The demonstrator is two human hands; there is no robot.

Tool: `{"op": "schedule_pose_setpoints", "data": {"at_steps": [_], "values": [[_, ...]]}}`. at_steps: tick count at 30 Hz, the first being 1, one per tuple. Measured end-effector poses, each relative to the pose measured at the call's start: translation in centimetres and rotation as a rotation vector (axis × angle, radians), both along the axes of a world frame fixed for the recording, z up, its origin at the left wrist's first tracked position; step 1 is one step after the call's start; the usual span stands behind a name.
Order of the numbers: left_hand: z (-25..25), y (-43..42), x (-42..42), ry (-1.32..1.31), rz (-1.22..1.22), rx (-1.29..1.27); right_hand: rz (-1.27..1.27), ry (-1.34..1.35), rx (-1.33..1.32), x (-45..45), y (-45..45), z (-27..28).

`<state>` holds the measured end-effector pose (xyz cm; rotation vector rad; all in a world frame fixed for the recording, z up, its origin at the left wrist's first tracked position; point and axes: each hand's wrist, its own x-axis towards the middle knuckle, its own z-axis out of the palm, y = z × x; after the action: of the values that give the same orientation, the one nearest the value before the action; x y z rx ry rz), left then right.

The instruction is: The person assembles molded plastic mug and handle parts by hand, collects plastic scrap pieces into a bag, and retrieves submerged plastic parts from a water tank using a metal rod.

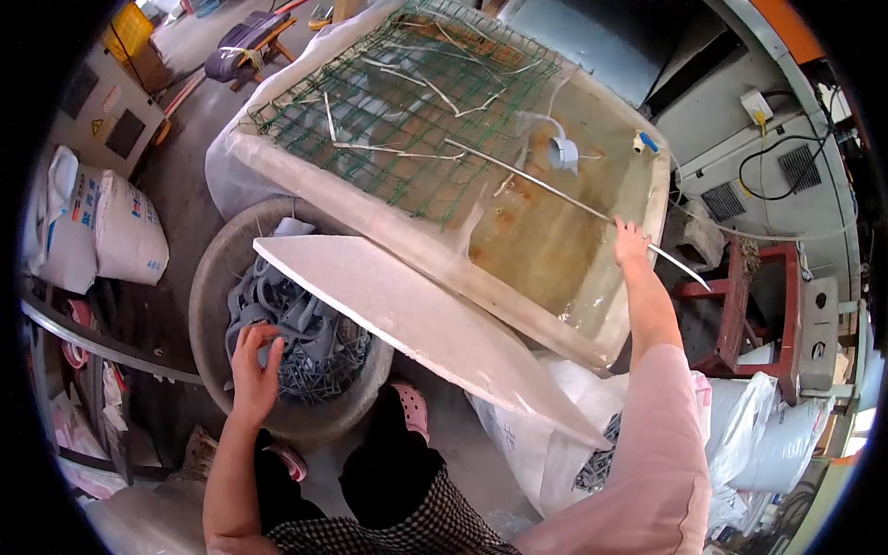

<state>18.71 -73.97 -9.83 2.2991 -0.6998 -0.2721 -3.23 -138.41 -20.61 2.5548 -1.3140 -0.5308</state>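
"When judging from the right hand [631, 242], how to read the long, thin, silvery rod [546, 187]?"

"Slanting far-left across the pale rectangular tank [324, 190], gripped toward the right end by curled fingers."

"And for the left hand [255, 370]?"

"Farther off, half-curled above the round grey tub [205, 305]."

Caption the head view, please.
Right hand holding a rod over a water tub, left hand above a basin of gray parts.

"ABS" reads low on the upright white sack [131, 229] at left (the larger characters above are too blurred). A yellow warning triangle [96, 125] marks the grey machine cabinet [113, 104].
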Motion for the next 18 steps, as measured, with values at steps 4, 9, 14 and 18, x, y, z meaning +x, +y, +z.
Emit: {"op": "schedule_pose_setpoints", "data": {"at_steps": [4, 9, 14, 18], "values": [[0.1, -1.2, 0.4, 0.0, 0.019, 0.018, 0.105, -0.069, 0.153, -0.4, -1.7, -1.6], [-0.4, -1.1, 0.2, -0.139, -0.049, 0.019, 0.159, -0.33, 0.171, -3.0, 3.4, 5.1], [-0.6, -1.9, -0.7, -0.096, -0.032, -0.034, 0.116, -0.476, -0.005, -10.5, 4.0, 12.6], [-1.7, -1.9, -1.4, -0.105, -0.071, -0.06, -0.066, -0.29, 0.041, -12.2, 5.4, 16.1]]}}
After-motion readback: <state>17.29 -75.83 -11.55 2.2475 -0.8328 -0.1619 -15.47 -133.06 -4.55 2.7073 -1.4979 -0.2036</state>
